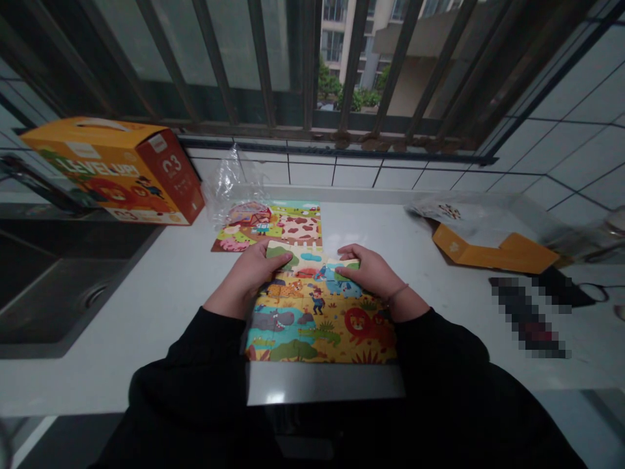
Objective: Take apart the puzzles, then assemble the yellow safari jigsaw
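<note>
A jigsaw puzzle (297, 332) of safari animals, with lions, a hippo and a crocodile, lies on the counter close to my body. My left hand (254, 267) grips its top left corner, thumb lying over a cream and green jigsaw piece (279, 251). Between the thumb and fingers of my right hand (374, 273) is a small jigsaw piece (347, 266) with green and pale blue on it, held over the puzzle's upper right part beside the blue elephant. The fingertips under both pieces are hidden. Behind them lies a second picture puzzle (300, 228) showing a farm with a cow.
An orange puzzle box (112, 172) stands at the back left, beside the dark sink (34, 280). Crumpled clear plastic (232, 189) covers part of the farm picture. At right are an opened orange carton piece (493, 251), more plastic (439, 208) and a blurred-out dark object (527, 319).
</note>
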`<state>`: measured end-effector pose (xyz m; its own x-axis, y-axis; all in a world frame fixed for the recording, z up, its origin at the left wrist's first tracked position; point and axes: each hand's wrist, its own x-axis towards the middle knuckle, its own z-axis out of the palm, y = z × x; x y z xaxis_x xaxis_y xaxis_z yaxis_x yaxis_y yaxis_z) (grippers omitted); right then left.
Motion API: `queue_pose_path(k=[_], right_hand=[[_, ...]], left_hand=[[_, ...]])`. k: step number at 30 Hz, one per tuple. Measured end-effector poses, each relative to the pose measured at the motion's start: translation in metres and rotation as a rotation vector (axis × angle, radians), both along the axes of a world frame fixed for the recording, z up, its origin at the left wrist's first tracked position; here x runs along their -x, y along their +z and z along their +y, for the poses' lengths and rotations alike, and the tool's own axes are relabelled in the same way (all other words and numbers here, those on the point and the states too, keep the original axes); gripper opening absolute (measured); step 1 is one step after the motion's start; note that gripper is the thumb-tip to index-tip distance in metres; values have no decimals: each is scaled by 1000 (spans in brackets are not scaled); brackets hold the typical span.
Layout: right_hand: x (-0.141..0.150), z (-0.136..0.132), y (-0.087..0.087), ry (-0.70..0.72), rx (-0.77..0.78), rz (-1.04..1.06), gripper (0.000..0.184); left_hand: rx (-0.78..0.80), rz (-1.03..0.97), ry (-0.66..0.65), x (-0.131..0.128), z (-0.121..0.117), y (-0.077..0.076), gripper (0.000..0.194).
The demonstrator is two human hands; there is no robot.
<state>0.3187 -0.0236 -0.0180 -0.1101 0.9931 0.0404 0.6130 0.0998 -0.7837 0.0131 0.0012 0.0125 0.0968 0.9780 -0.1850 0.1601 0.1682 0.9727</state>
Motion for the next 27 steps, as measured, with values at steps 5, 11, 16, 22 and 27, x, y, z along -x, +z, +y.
queue_pose_path(k=[5, 11, 16, 22, 27], right_hand=[[-2, 0, 3, 53, 41, 61, 48], [0, -3, 6, 123, 115, 226, 38], [5, -8, 11, 140, 145, 421, 41], [9, -8, 10, 56, 161, 578, 61], [6, -3, 2, 52, 193, 485, 55]], left_hand=[[-114, -52, 34, 0, 1, 3, 38], [-183, -96, 73, -1, 3, 2, 40], [-244, 81, 136, 2, 6, 1, 32], [-255, -38, -50, -7, -1, -1, 38], [-191, -1, -65, -14, -5, -5, 32]])
